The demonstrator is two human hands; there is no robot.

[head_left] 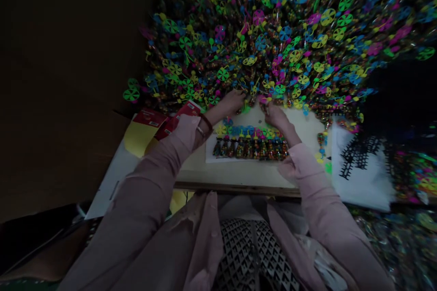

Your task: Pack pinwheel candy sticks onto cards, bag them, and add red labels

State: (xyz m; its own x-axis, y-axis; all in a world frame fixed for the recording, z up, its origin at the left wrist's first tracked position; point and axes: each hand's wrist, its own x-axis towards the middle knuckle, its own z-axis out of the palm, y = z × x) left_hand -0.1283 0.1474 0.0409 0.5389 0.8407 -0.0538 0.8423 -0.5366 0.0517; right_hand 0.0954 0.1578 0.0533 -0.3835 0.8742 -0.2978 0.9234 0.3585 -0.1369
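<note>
A big heap of small clear tubes (239, 54) filled with colourful beads or candy and topped with bright plastic fans covers the back of the table. At its front edge is my left hand (234, 102), its fingers curled among the pieces; what they pinch is too dark to make out. My right hand (278, 117), just to the right, is closed on a candy-filled tube with a pink fan top. Below both hands a row of several such tubes (257, 148) lies side by side on a white sheet (211, 157), with black plastic strip along the row.
Red and yellow cards (139, 134) lie left of my left forearm. At right, black plastic strips (358, 157) rest on white paper (372, 191). A loose tube (321, 141) lies nearby. The wooden table edge (235, 188) runs before my body, and more tubes (403, 236) sit lower right.
</note>
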